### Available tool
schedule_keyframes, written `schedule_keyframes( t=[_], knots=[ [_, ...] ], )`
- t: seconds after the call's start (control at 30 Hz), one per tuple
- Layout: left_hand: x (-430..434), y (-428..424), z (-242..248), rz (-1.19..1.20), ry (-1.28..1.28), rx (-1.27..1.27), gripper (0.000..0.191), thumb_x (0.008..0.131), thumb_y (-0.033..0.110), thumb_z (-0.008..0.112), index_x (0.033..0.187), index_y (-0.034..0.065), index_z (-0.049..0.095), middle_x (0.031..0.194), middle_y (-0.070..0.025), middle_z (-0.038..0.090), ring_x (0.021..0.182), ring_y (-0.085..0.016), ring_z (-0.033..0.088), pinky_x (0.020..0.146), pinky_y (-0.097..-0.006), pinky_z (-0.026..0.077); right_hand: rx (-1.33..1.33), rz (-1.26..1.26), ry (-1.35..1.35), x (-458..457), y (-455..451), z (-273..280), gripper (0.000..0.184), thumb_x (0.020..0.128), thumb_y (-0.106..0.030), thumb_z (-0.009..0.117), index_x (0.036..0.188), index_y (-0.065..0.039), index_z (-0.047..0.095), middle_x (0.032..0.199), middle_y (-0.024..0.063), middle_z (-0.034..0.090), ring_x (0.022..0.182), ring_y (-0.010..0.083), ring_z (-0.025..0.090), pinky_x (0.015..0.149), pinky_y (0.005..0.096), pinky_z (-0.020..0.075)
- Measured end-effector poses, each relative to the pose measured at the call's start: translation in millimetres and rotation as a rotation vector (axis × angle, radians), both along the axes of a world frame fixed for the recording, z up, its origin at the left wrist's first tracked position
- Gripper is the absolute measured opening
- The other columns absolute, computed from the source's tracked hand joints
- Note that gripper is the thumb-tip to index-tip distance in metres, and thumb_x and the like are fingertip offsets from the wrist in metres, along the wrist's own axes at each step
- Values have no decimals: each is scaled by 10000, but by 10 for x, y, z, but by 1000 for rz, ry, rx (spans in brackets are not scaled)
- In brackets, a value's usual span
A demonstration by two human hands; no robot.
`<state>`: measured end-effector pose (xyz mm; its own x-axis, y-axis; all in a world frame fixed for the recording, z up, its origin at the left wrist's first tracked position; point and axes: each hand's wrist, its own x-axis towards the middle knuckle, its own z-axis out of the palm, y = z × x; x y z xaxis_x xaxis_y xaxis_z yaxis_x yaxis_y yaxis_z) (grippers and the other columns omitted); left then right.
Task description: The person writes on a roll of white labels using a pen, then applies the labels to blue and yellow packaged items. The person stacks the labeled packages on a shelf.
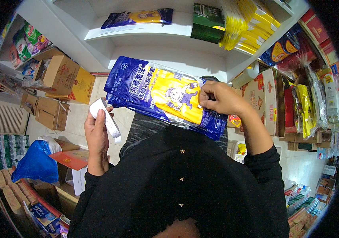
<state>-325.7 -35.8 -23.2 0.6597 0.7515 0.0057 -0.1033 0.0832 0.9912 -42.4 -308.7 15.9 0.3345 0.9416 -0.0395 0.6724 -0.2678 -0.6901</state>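
Note:
A stack of plastic packets of latex gloves (172, 92), blue and yellow with a cartoon figure, rests on my lap in front of the shelf. My left hand (97, 131) holds a curled strip of white labels (110, 126) between thumb and fingers, just left of the stack. Over the right part of the top packet, my right hand (221, 96) has its thumb and fingertips pinched together. A small white label (199, 106) shows at those fingertips, against the packet; whether it is stuck down cannot be seen.
A white shelf unit (157, 37) stands ahead, bearing another glove packet (139, 17), a dark green box (207, 22) and yellow packs (243, 26). Cardboard boxes (59, 74) and a blue bag (37, 162) are at left. Cartons (260, 101) and hanging yellow packets (304, 110) line the right.

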Motion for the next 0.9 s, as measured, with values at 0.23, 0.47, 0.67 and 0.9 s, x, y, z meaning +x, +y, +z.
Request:
schedule_keyframes(
  t=[0.23,0.47,0.67,0.9],
  knots=[
    [5,1,-11,-21,8,0,406,1004,244,577,1327,0,549,1070,-106,685,963,-140,644,867,-286,502,-33,-83,-47,-82,28,-186,136,762,-110,735,782,-14,641,836,171,628,815,335,611,720,406,488],
    [15,24,-57,9,26,-36,407,1007,227,569,1339,-6,541,1092,-108,678,979,-147,651,869,-286,506,18,-117,-189,-172,23,-336,138,747,-107,742,760,-18,637,832,175,621,838,354,610,745,434,490],
    [9,14,-95,-129,38,-15,372,998,194,570,1325,18,556,1109,-77,676,981,-136,647,859,-288,508,-11,-254,-154,-212,69,-267,274,690,-109,787,862,-24,592,864,171,606,872,369,598,775,437,485],
    [34,-103,-69,-378,37,73,317,977,163,578,1254,9,577,1274,-60,545,1033,-151,623,921,-314,491,52,-494,-346,-55,30,-248,410,666,-150,860,967,-25,610,995,174,580,1003,385,546,886,439,454]
  ],
)
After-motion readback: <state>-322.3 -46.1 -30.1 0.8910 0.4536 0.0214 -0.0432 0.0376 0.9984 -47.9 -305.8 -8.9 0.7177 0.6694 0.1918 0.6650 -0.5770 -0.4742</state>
